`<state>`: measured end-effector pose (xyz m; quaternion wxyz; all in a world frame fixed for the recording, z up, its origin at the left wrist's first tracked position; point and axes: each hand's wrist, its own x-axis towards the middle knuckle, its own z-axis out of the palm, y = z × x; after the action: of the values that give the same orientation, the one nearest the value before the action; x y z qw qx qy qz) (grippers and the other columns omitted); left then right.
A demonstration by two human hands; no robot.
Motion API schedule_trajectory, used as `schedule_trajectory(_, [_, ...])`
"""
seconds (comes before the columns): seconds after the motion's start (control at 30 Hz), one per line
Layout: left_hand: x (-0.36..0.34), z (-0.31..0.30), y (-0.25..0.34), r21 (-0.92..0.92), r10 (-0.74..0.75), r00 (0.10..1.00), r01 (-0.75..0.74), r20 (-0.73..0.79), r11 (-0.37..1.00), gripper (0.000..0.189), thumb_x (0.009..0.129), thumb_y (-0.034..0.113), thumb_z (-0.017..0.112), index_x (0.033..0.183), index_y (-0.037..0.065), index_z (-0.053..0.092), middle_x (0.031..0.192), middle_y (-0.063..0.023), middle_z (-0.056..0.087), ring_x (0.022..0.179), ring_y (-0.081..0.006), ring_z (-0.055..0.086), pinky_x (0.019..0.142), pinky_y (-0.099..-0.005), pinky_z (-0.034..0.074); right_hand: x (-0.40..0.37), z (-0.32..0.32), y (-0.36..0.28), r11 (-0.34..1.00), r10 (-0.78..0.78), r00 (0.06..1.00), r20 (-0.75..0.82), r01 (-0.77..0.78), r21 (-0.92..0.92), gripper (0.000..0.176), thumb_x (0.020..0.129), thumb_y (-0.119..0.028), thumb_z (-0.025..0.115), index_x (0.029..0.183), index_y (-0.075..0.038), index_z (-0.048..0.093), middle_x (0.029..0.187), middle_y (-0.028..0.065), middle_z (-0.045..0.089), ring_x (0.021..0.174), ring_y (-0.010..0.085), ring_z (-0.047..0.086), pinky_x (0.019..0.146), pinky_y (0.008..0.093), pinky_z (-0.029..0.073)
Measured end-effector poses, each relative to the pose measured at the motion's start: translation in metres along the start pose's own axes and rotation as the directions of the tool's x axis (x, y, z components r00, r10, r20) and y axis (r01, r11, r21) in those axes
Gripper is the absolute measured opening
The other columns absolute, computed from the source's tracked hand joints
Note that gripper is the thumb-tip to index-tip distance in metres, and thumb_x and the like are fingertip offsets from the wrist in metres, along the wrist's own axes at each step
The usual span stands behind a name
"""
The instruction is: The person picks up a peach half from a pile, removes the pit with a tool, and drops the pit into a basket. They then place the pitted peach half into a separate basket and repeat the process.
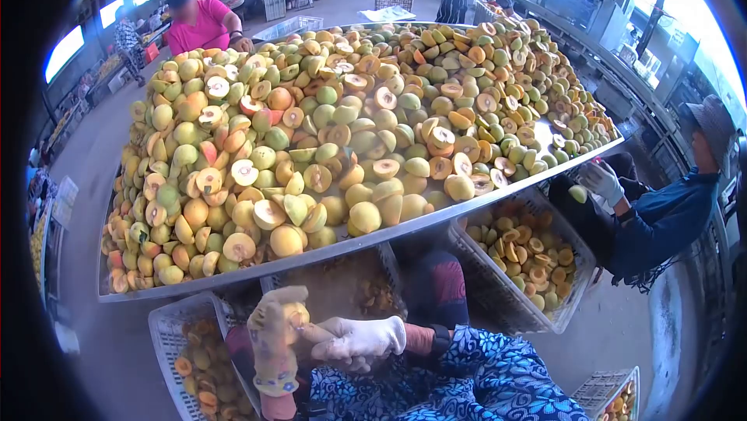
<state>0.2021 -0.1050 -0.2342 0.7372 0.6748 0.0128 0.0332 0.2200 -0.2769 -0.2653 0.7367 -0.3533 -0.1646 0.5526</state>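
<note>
Low in front of me, my left hand, in a yellowish patterned glove, is closed around a yellow-orange peach piece. My right hand, in a white glove, has its fingers curled, with a tan tip touching or close to the fruit. What the right fingers hold, if anything, is hidden. Beyond both hands, a large metal-edged table carries a heap of peaches, many cut in half, some showing pits. Beneath its edge, a crate holds small brown pieces.
At my left stands a white crate of fruit pieces; a crate of peach halves stands to the right. Another crate is at bottom right. A person in a hat sits at the right; a person in pink works across the table.
</note>
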Motion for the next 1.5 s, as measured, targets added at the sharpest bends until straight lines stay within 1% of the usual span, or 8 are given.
schedule_trajectory(0.1, [-0.003,0.03,0.013,-0.407,0.047,0.951,-0.175,-0.305,0.897,0.059,0.099,0.052,0.046,0.106,-0.003,0.065,0.108,-0.0141,0.065,0.088,-0.0204,0.064,0.077,-0.0294,0.052,0.001,0.001,0.001,0.997,0.001,1.0,0.007,-0.002,0.079,0.025,0.097,-0.034,0.059,0.094,-0.011,0.052,0.058,-0.0072,0.045,0.043,-0.0007,0.041,0.035,0.0147,0.031])
schedule_trajectory(0.3, [-0.004,0.009,-0.007,0.162,0.422,0.907,-0.413,-0.02,0.896,0.043,0.102,0.033,0.043,0.097,-0.002,0.067,0.094,-0.0128,0.069,0.083,-0.0206,0.066,0.073,-0.0302,0.053,-0.005,-0.001,0.011,0.999,0.032,0.998,0.05,-0.03,-0.03,0.024,0.096,-0.034,0.062,0.092,-0.013,0.051,0.063,-0.0067,0.047,0.046,0.0016,0.043,0.037,0.0179,0.032])
schedule_trajectory(0.47, [-0.003,0.014,-0.008,-0.233,-0.156,0.973,0.115,-0.168,0.966,0.041,0.102,0.034,0.051,0.094,-0.001,0.071,0.081,-0.0071,0.07,0.071,-0.0098,0.062,0.062,-0.0233,0.048,-0.005,0.003,0.003,0.99,0.058,0.994,-0.096,-0.07,-0.123,0.028,0.096,-0.031,0.063,0.099,-0.007,0.05,0.067,-0.0014,0.051,0.049,0.0073,0.051,0.041,0.0224,0.043])
schedule_trajectory(0.8, [0.001,0.011,-0.013,-0.077,-0.106,0.982,0.095,-0.158,0.993,0.054,0.103,0.042,0.045,0.088,-0.004,0.07,0.082,-0.011,0.071,0.067,-0.0147,0.065,0.062,-0.0263,0.052,0.004,-0.008,0.001,0.98,0.143,0.989,-0.023,-0.145,-0.135,0.04,0.092,-0.043,0.066,0.093,-0.005,0.053,0.067,-0.0011,0.051,0.051,0.0066,0.05,0.043,0.0221,0.043])
schedule_trajectory(0.97, [0.009,0.009,-0.016,0.191,0.436,0.888,-0.408,-0.142,0.893,0.041,0.101,0.033,0.054,0.085,-0.002,0.07,0.073,-0.0074,0.067,0.068,-0.0132,0.062,0.059,-0.0261,0.049,0.008,-0.005,0.002,0.982,0.109,0.992,-0.069,-0.119,-0.146,0.038,0.093,-0.041,0.064,0.089,-0.005,0.053,0.065,-0.001,0.051,0.05,0.0071,0.05,0.044,0.0222,0.044])
schedule_trajectory(1.17, [0.021,-0.01,0.014,0.193,-0.217,0.975,0.204,0.05,0.96,0.041,0.101,0.032,0.053,0.084,-0.001,0.07,0.068,-0.0042,0.063,0.062,-0.0106,0.059,0.056,-0.0264,0.047,0.013,0.001,0.008,0.986,0.124,0.989,-0.081,-0.132,-0.099,0.033,0.096,-0.037,0.061,0.083,-0.008,0.051,0.061,-0.001,0.049,0.047,0.0068,0.046,0.041,0.0228,0.04])
schedule_trajectory(1.43, [0.01,-0.015,-0.028,0.294,0.296,0.954,-0.295,0.043,0.909,0.033,0.097,0.027,0.058,0.089,-0.002,0.069,0.077,-0.008,0.068,0.067,-0.0123,0.065,0.06,-0.0262,0.052,0.013,0.001,0.013,0.977,0.204,0.974,-0.1,-0.21,-0.049,0.035,0.098,-0.034,0.056,0.073,-0.011,0.047,0.057,-0.0022,0.046,0.044,0.007,0.041,0.038,0.0231,0.033])
schedule_trajectory(1.5, [0.014,-0.023,-0.018,0.294,0.017,0.984,-0.069,0.175,0.953,0.036,0.099,0.032,0.055,0.092,0.001,0.07,0.079,-0.0067,0.068,0.07,-0.0108,0.061,0.061,-0.0276,0.049,0.01,0.001,0.017,0.948,0.268,0.963,0.018,-0.267,0.172,0.03,0.098,-0.035,0.057,0.082,-0.012,0.046,0.058,-0.0031,0.042,0.042,0.0065,0.037,0.036,0.0221,0.03])
